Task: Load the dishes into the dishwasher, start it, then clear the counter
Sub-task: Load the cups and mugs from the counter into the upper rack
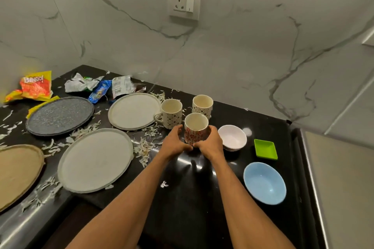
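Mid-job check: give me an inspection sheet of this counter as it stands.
Surface: black counter, glossy, strewn with white shreds.
Job's things: red-patterned mug, two black-patterned mugs, dark grey plate, two light grey plates, tan plate, white bowl, blue bowl, green dish.
Clutter: snack wrappers at back left.
Hands: left hand and right hand both grip the red-patterned mug.
Cables: nothing seen.
Surroundings: marble wall, wall socket, nothing plugged in.

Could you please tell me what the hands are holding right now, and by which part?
The left hand and right hand grip the red-patterned mug by its sides, low near the base.
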`<move>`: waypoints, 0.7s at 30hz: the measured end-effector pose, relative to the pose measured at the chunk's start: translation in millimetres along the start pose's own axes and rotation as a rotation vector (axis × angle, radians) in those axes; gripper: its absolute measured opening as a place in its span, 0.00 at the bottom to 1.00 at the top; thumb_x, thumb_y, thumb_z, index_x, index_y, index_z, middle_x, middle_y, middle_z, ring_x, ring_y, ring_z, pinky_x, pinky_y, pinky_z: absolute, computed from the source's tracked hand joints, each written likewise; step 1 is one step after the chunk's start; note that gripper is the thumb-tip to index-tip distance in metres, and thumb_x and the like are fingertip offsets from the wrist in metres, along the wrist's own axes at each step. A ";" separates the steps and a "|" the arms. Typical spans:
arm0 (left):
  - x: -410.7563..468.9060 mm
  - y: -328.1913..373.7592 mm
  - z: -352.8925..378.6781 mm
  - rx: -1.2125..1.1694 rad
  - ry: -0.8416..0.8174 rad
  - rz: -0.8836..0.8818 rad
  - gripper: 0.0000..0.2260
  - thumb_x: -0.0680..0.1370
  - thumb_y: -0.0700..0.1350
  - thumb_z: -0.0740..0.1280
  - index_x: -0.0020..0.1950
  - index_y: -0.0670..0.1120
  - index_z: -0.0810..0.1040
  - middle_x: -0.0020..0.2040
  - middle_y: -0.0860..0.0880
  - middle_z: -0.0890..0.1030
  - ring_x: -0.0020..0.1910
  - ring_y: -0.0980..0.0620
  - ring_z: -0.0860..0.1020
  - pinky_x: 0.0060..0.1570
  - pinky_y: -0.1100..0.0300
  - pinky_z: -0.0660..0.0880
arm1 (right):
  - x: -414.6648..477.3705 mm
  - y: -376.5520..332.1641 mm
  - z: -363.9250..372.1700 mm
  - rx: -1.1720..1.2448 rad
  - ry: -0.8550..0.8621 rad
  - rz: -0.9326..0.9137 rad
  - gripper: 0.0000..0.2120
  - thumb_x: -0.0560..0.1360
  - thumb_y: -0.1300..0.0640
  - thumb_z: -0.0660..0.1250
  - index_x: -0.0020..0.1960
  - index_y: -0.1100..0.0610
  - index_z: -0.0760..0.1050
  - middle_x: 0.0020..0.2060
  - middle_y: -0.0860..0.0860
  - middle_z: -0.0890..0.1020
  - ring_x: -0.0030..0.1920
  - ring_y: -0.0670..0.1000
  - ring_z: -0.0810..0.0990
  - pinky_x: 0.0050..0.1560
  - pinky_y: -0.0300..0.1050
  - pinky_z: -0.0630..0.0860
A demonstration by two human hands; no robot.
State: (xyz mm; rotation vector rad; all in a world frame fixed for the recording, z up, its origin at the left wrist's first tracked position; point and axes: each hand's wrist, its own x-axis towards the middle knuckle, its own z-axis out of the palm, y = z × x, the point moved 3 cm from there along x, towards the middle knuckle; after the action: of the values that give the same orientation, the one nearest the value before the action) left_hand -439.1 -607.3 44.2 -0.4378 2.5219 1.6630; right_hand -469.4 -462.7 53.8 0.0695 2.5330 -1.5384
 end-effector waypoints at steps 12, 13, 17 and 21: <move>58.7 4.6 2.4 0.096 -0.071 0.072 0.39 0.62 0.35 0.78 0.70 0.47 0.67 0.64 0.48 0.76 0.63 0.49 0.73 0.62 0.57 0.68 | 43.9 8.0 6.5 0.035 -0.114 0.025 0.43 0.61 0.64 0.81 0.71 0.55 0.67 0.65 0.53 0.77 0.66 0.54 0.75 0.68 0.53 0.72; 58.3 2.7 1.9 0.095 -0.072 0.078 0.38 0.62 0.36 0.78 0.69 0.47 0.68 0.64 0.48 0.77 0.63 0.49 0.74 0.61 0.58 0.69 | 41.1 8.5 5.9 0.032 -0.115 0.021 0.42 0.60 0.63 0.82 0.71 0.55 0.68 0.64 0.53 0.78 0.65 0.54 0.75 0.68 0.52 0.72; 43.4 3.3 -6.0 0.095 -0.116 0.120 0.38 0.61 0.42 0.81 0.67 0.48 0.71 0.62 0.49 0.78 0.61 0.51 0.76 0.63 0.54 0.72 | 19.3 7.8 3.8 0.050 -0.094 0.010 0.42 0.61 0.63 0.82 0.71 0.56 0.68 0.64 0.53 0.78 0.66 0.53 0.75 0.68 0.51 0.72; 21.0 3.6 -20.1 0.047 -0.203 0.155 0.38 0.62 0.35 0.79 0.69 0.47 0.69 0.61 0.47 0.77 0.61 0.47 0.76 0.64 0.48 0.73 | -13.7 -0.5 -0.3 0.096 -0.096 -0.013 0.43 0.59 0.60 0.83 0.70 0.56 0.70 0.62 0.51 0.79 0.63 0.51 0.76 0.61 0.45 0.74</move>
State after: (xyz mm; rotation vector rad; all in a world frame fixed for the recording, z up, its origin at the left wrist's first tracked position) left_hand -458.6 -628.3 50.7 -0.0656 2.4924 1.6022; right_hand -456.0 -462.0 56.7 -0.0082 2.3908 -1.6276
